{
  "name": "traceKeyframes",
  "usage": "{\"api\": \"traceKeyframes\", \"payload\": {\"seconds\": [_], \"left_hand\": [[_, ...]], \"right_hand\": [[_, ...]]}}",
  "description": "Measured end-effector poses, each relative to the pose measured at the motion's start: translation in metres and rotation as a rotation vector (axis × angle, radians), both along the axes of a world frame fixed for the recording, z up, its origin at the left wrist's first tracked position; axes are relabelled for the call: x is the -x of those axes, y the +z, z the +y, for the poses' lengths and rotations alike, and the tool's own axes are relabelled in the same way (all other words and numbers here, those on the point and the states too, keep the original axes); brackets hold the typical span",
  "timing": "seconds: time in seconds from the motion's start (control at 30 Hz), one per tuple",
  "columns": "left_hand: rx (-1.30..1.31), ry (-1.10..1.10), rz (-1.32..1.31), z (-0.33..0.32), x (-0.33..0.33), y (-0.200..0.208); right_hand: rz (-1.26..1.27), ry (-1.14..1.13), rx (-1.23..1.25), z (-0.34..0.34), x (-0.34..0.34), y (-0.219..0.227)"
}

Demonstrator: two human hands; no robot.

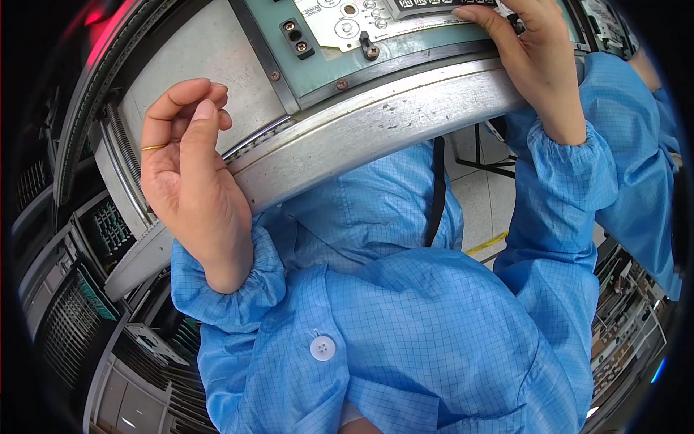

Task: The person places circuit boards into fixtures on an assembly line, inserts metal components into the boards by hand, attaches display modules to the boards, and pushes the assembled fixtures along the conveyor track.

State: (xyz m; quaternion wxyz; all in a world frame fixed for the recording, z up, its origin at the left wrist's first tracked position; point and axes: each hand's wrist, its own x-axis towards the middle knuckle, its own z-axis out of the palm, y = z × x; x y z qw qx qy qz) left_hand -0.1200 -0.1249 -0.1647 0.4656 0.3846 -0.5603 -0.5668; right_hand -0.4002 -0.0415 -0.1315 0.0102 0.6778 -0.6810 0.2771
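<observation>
My left hand (191, 170) is raised at the left, over the end of the metal rail. Its fingers curl in and the thumb meets them in a loose pinch; anything between the tips is too small to make out. A gold ring sits on one finger. At the upper right, my right hand (538, 61) reaches over a white circuit board (347, 27). Its thumb lies along the near edge of a dark grey slotted module (426, 6) on that board, while the other fingertips are cut off by the top edge. The board rests in a green fixture plate (318, 66).
A worn metal rail (390, 108) curves along the work's near side. A black clamp block (296, 40) and a screw-mounted post (371, 50) stand beside the board. Racks of green boards (69, 315) are at the left. Another person's blue sleeve (625, 116) is close at the right.
</observation>
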Motion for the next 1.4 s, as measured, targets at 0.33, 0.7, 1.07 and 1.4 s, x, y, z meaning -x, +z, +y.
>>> {"api": "traceKeyframes", "payload": {"seconds": [0.33,0.7,1.07,1.4], "left_hand": [[-0.002,-0.008,0.002,0.0010,0.0019,0.0023],[-0.005,0.002,-0.002,0.0017,-0.0003,0.0021],[0.007,-0.004,-0.023,0.0021,0.0001,0.0023],[0.013,0.006,-0.034,0.0053,-0.0003,0.0045]], "right_hand": [[-0.008,-0.010,0.000,0.0015,0.0013,0.0015],[-0.015,-0.006,-0.021,-0.0012,0.0014,0.0014],[-0.086,0.020,0.034,0.0017,0.0067,0.0001],[-0.001,0.045,0.056,0.0081,0.0036,0.0046]]}}
